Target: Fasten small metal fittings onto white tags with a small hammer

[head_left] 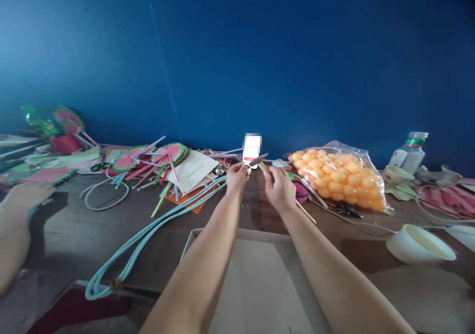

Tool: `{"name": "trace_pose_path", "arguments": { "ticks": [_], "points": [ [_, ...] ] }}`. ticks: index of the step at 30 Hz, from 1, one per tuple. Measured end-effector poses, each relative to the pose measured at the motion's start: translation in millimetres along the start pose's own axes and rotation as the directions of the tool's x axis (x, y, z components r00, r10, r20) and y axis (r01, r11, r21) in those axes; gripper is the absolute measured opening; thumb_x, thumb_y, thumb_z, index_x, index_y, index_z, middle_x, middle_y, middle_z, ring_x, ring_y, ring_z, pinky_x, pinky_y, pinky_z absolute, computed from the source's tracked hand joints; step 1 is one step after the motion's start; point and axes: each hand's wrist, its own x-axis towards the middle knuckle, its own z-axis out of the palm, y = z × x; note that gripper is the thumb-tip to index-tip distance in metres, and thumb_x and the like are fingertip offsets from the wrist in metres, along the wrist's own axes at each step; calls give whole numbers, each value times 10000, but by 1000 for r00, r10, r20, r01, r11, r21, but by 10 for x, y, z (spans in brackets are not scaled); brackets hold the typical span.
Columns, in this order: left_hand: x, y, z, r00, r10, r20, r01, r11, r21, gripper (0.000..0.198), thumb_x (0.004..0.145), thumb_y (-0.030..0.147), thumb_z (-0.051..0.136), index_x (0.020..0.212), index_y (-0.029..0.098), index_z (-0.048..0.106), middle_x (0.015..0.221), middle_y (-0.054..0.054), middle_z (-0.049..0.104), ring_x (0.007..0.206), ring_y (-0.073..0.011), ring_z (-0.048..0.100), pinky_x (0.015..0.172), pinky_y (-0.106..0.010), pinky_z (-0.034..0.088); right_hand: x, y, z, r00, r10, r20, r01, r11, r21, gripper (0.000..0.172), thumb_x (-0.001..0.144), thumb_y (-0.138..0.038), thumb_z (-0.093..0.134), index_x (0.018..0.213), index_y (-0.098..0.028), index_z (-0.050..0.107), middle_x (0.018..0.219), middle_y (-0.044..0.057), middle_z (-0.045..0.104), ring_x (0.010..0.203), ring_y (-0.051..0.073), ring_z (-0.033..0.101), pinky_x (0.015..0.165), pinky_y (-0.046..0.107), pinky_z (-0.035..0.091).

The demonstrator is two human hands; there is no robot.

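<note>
My left hand (236,176) is closed, its fingertips pinching a small shiny round metal piece (248,169). Light blue cords (148,230) run from beside this hand down to the lower left, where a brown band gathers them. In my closed right hand (281,185) is a knife (259,160) with a dark blade and what looks like a wooden handle. Its blade points left, close to the metal piece; whether they touch I cannot tell. Behind both hands a phone (251,157) with a lit screen leans upright. Below my forearms lies an open grey box (260,269).
A clear bag of orange balls (337,178) stands right of my hands, with a bottle (408,151) and a white cup (421,245) farther right. Watermelon paper fans (171,154) and papers (195,169) lie left. Another person's hand (27,195) is at the far left.
</note>
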Motion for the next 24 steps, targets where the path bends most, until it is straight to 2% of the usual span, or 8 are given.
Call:
{"name": "trace_pose_path", "arguments": {
  "ticks": [7, 13, 18, 24],
  "points": [
    [-1, 15, -1, 1000, -14, -10, 13, 1000, -21, 155, 719, 226, 624, 853, 152, 647, 705, -33, 609, 606, -101, 572, 585, -223, 474, -13, -14, 0, 997, -31, 68, 32, 999, -9, 240, 896, -302, 427, 1027, -194, 597, 959, 77, 632, 883, 197, 571, 640, 266, 408],
    [8, 2, -3, 1000, -24, 2, 25, 997, -72, 171, 732, 242, 624, 870, 143, 648, 700, -33, 610, 588, -91, 565, 581, -220, 475, -17, -5, 7, 999, -13, 36, 13, 1000, -10, 249, 904, -307, 418, 1042, -193, 590, 978, 81, 630, 905, 201, 572, 657, 273, 407],
    [19, -5, -3, 999, -50, -12, 49, 995, -93, 202, 708, 262, 657, 872, 146, 653, 697, -26, 602, 574, -87, 566, 608, -240, 481, -18, -7, 11, 998, -17, 66, 18, 1000, -13, 234, 894, -298, 432, 1033, -201, 593, 968, 71, 631, 890, 197, 570, 651, 272, 408],
    [2, 18, -3, 999, -50, -1, 49, 994, -95, 158, 743, 221, 607, 872, 140, 650, 686, -23, 597, 569, -88, 558, 613, -247, 484, -20, -19, 5, 999, -23, 46, 24, 1000, -7, 247, 902, -306, 421, 1044, -196, 590, 973, 80, 631, 902, 202, 573, 657, 274, 415]
  ]
}}
